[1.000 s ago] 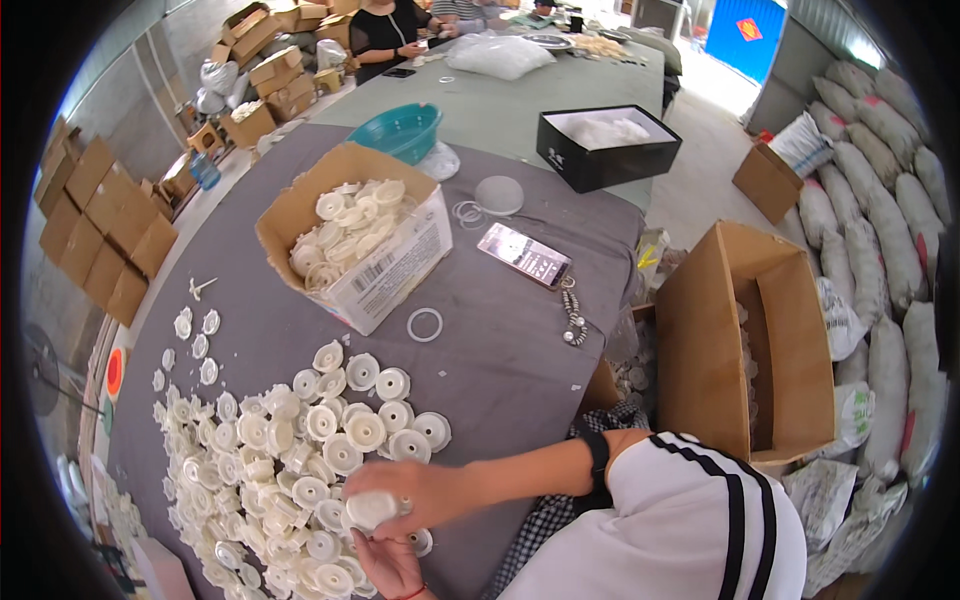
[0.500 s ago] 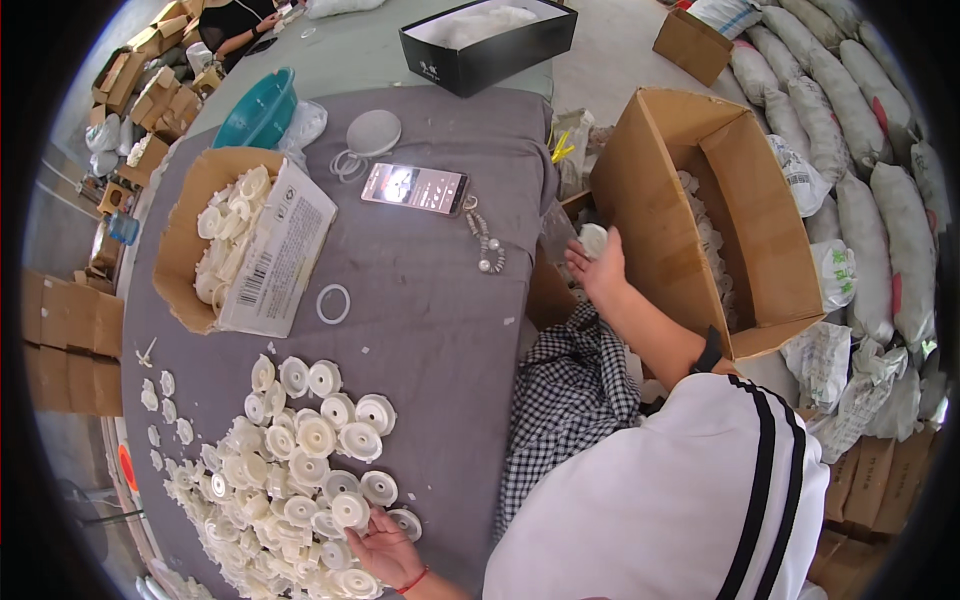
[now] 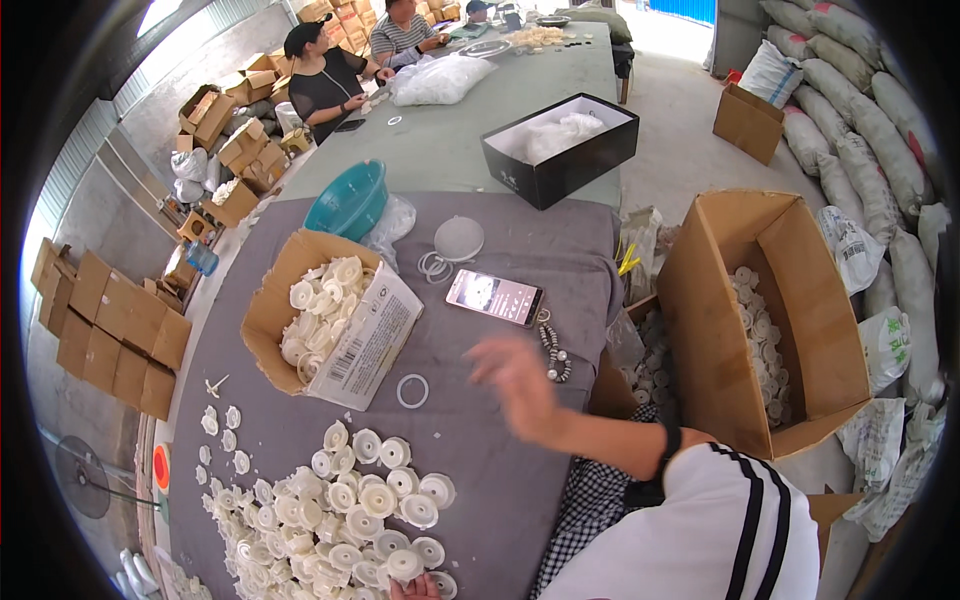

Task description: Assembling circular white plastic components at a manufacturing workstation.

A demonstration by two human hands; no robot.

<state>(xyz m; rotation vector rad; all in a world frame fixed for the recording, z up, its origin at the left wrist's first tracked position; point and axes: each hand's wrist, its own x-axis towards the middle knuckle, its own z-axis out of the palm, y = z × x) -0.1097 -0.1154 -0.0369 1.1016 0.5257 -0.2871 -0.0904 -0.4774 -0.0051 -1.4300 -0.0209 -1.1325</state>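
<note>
1. Reference: clock laid over the head view, centre at its middle, 12 at the far side.
2. Position of parts: the heap of white discs (image 3: 330, 515) lies at 7 o'clock on the grey cloth (image 3: 500, 495). More white pieces sit in the printed carton (image 3: 375, 340) at 9 o'clock and in the tall carton (image 3: 690, 320) at 3 o'clock.
3. Handling, as judged: a disc is best taken singly by its rim and lifted straight up, since the discs overlap and a sideways pull may drag neighbours along.
4. Handling, as judged: the right hand (image 3: 512, 385) should pass high enough to clear the phone (image 3: 482, 294) near the centre and the bead strap (image 3: 553, 355) at 4 o'clock. The clear ring (image 3: 412, 391), towards 7 o'clock from the centre, also merits clearance.
5. Right hand: near the centre, towards 5 o'clock, over the cloth. Fingers loosely spread and blurred; nothing seen in them. Height above the cloth cannot be told.
6. Left hand (image 3: 416, 588): just past 6 o'clock, cut by the lower edge. Its fingers lie against the near white disc (image 3: 404, 565) at the heap's close edge. Whether they pinch it or merely touch cannot be established.
</note>
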